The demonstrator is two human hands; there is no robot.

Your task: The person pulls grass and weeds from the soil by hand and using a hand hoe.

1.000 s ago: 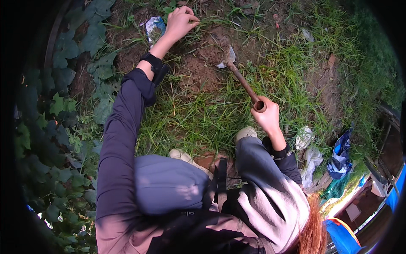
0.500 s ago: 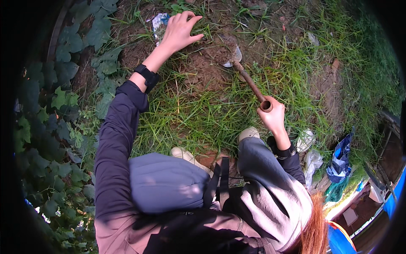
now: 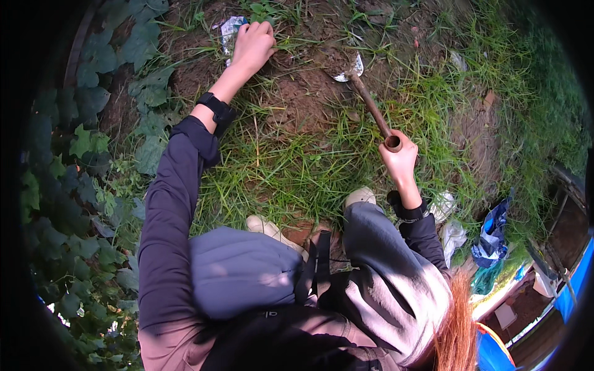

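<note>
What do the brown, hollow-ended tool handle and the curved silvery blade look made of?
Tool handle: matte, probably rusted metal, from its brown surface and open tubular end; wood is possible. Blade: shiny metal, likely steel, given its bright glints.

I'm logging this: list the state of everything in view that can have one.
Digging tool: slanted, blade down at the soil
Right hand: closed around its handle
Left hand: fingers curled; hold unclear
Wrapper: crumpled, partly hidden by the left hand
Left sleeve: pushed up the forearm
Black wristband: worn on the left forearm
White plastic bag: crumpled
Blue-and-white bundle: rumpled
</note>
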